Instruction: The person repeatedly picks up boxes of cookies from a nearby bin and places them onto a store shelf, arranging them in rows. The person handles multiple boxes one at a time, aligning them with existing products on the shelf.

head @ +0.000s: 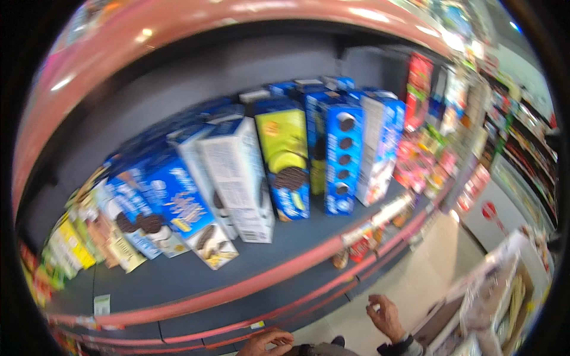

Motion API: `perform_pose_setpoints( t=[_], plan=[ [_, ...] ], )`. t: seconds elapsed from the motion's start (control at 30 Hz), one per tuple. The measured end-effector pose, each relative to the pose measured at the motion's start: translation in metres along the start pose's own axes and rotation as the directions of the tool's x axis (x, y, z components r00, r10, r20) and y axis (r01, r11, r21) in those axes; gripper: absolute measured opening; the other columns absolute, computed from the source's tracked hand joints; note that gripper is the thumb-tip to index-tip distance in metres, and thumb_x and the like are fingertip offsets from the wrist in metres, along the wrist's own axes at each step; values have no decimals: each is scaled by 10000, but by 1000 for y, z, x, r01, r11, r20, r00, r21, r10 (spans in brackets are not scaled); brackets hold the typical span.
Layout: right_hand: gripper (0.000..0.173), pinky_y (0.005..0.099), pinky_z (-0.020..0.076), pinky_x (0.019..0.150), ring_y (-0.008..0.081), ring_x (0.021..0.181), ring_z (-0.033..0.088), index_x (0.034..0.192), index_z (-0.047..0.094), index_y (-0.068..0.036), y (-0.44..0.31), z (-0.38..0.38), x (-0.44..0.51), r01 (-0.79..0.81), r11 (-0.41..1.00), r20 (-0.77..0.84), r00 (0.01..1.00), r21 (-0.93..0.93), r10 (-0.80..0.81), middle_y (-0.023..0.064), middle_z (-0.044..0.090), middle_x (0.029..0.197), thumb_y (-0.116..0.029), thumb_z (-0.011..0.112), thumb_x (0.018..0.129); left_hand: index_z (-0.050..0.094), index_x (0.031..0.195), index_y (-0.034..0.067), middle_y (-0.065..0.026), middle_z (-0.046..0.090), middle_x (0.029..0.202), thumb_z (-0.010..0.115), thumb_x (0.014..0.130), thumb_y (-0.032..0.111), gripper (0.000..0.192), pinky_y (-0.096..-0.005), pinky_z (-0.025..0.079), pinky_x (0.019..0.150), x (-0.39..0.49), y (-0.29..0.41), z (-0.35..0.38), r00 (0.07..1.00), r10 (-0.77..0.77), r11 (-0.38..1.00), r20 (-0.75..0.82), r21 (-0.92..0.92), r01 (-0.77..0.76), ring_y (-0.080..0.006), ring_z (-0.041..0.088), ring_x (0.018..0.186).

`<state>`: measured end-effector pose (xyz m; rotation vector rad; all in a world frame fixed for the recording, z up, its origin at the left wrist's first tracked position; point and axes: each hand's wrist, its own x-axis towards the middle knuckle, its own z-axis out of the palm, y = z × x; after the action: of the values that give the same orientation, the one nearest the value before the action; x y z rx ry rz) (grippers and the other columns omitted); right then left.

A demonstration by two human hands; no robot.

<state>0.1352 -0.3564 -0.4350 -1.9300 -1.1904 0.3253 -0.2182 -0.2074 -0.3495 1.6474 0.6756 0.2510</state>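
Note:
My left hand point(268, 342) is at the bottom edge, in front of the lower shelves, with its fingers loosely curled; nothing shows in it. To the right, my right hand point(385, 315) hangs over the floor, thumb and forefinger curled towards each other, holding nothing that I can see. Before me, a dark shelf point(285, 247) bears a row of cookie boxes: a blue box with a cookie picture point(182, 196), a white-sided box point(236, 182), a green and blue box point(283, 160), a narrow blue box point(344, 155) and a blue and white box point(380, 147). Some lean.
Cream and yellow packs point(73, 242) stand at the shelf's left end. Pink bags point(414, 162) lie at its right. A pink shelf edge point(249, 289) runs across below. An open carton with plastic wrapping point(490, 293) stands at the lower right, by the tiled floor point(427, 253).

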Motion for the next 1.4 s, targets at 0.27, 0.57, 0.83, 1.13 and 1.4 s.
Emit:
perform_pose_setpoints(
  t=[0.27, 0.57, 0.83, 1.13, 1.4],
  plan=[
    [361, 473, 537, 758, 342, 838, 675, 1219, 633, -51, 18, -51, -82, -433, 899, -329, 860, -67, 389, 178, 672, 1091, -215, 681, 901, 662, 1187, -3, -102, 715, 1115, 676, 953, 5, 235, -315, 544, 944, 22, -31, 9, 991, -77, 970, 107, -221, 99, -173, 689, 1039],
    [408, 473, 447, 1028, 402, 1194, 555, 1249, 581, -42, 78, -121, -216, -672, 725, -808, 507, -153, 300, 202, 607, 1202, -126, 661, 858, 672, 1187, -5, -109, 708, 1115, 683, 954, 56, 241, -326, 510, 966, 50, -13, 34, 966, -47, 994, 253, -83, 71, -213, 663, 1076],
    [505, 501, 413, 1044, 421, 1222, 526, 1301, 551, -16, 141, -196, -356, -935, 286, -965, 247, -212, 90, 211, 586, 1286, -128, 698, 831, 626, 1255, -23, -109, 699, 1144, 659, 1002, 108, 287, -313, 499, 990, 75, 8, 53, 931, -75, 994, 358, -51, 99, -207, 655, 1103],
    [323, 532, 417, 1008, 395, 1192, 554, 1118, 576, -16, 168, -200, -420, -986, -97, -943, 99, -136, 317, 207, 627, 1184, -233, 642, 889, 627, 1255, -10, -96, 697, 1126, 653, 1026, 183, 300, -305, 505, 957, 88, 29, 68, 928, -70, 998, 367, 18, 68, -187, 655, 1063],
    [618, 547, 381, 1108, 466, 1319, 487, 1406, 474, 37, 194, -207, -433, -986, -164, -919, -57, -8, 389, 265, 540, 1413, -286, 622, 901, 632, 1218, 7, -91, 716, 1130, 685, 982, 70, 250, -308, 547, 942, 100, 29, 83, 919, -26, 991, 394, -110, 75, -163, 682, 1061]
  ],
)
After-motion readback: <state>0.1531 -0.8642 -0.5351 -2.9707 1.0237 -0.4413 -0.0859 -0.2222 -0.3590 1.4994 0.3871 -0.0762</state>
